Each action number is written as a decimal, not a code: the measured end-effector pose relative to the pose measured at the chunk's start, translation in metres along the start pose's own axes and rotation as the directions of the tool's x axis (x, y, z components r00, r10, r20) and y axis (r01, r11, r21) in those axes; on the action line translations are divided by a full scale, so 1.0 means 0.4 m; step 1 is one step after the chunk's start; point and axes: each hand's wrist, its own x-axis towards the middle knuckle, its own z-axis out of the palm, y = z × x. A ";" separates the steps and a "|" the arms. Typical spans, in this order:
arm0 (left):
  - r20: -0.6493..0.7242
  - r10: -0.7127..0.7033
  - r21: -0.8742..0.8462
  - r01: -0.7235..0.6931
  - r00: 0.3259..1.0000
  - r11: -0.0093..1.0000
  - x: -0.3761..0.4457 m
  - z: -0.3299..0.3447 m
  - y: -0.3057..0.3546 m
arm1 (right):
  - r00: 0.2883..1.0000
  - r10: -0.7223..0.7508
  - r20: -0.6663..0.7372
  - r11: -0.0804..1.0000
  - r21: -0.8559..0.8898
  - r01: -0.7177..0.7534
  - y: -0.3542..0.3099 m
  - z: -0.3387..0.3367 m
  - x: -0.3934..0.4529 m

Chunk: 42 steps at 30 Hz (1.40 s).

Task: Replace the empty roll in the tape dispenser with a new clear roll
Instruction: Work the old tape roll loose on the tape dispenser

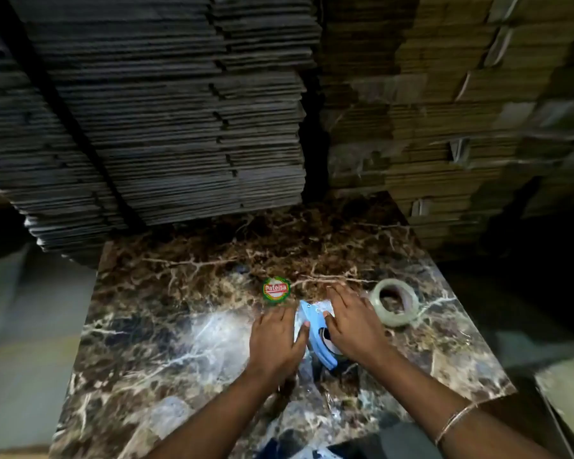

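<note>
Gripping blue dispenser point(312, 329) between left hand point(275, 339) and right hand point(352, 326), fingers curled on it; clear roll point(395, 306) lying beside, not yet loaded.

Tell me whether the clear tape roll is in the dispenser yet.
Not yet. The clear roll lies on the marble table, right of the blue dispenser under both hands.

Dispenser at the middle of the table, between two hands

The tape dispenser point(315, 336) lies on the table point(153, 293); the tape roll point(395, 306) sits right of it (the round sticker point(276, 289) behind-left), cardboard stacks point(179, 127) behind.
</note>
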 end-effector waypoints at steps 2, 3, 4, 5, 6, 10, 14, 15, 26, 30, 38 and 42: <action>0.032 0.014 -0.055 -0.012 0.999 0.998 -0.006 0.029 0.027 | 0.995 0.079 0.053 0.992 0.094 -0.084 0.030 0.014 -0.012; 0.055 0.015 -0.073 -0.011 0.998 0.997 -0.013 0.042 0.044 | 0.991 0.112 0.068 0.984 0.128 -0.120 0.049 0.032 -0.021; 0.098 0.004 -0.095 0.006 0.995 0.995 -0.022 0.050 0.058 | 0.981 0.165 0.104 0.970 0.165 -0.181 0.060 0.039 -0.032; 0.117 -0.002 -0.105 0.014 0.993 0.994 -0.027 0.061 0.072 | 0.968 0.206 0.140 0.950 0.209 -0.232 0.076 0.054 -0.040; 0.134 0.001 -0.108 0.014 0.991 0.994 -0.030 0.075 0.085 | 0.957 0.239 0.167 0.929 0.246 -0.275 0.092 0.066 -0.048; 0.221 -0.010 -0.081 0.029 0.975 0.996 -0.045 0.118 0.124 | 0.910 0.329 0.252 0.817 0.407 -0.409 0.121 0.092 -0.066; 0.251 -0.036 -0.038 0.047 0.967 0.998 -0.056 0.143 0.147 | 0.842 0.393 0.370 0.684 0.494 -0.536 0.116 0.140 -0.077; 0.259 -0.040 -0.019 0.047 0.965 0.999 -0.060 0.146 0.149 | 0.834 0.417 0.361 0.674 0.493 -0.550 0.111 0.150 -0.082; 0.019 0.163 -0.040 -0.162 0.987 0.986 -0.086 0.243 -0.006 | 0.926 0.305 0.221 0.701 0.607 -0.375 0.016 0.212 -0.146; -0.072 0.305 -0.208 -0.314 0.949 0.926 -0.073 0.242 -0.090 | 0.996 0.086 -0.026 0.850 0.524 -0.059 0.027 0.233 -0.127; -0.245 0.320 -0.532 -0.403 0.915 0.745 -0.038 0.209 -0.165 | 0.788 -0.504 -0.354 0.728 0.317 0.608 0.022 0.264 0.057; -0.209 0.049 -0.872 -0.209 0.977 0.443 0.003 0.199 -0.187 | 0.743 -0.617 -0.257 0.629 0.406 0.663 0.019 0.263 0.122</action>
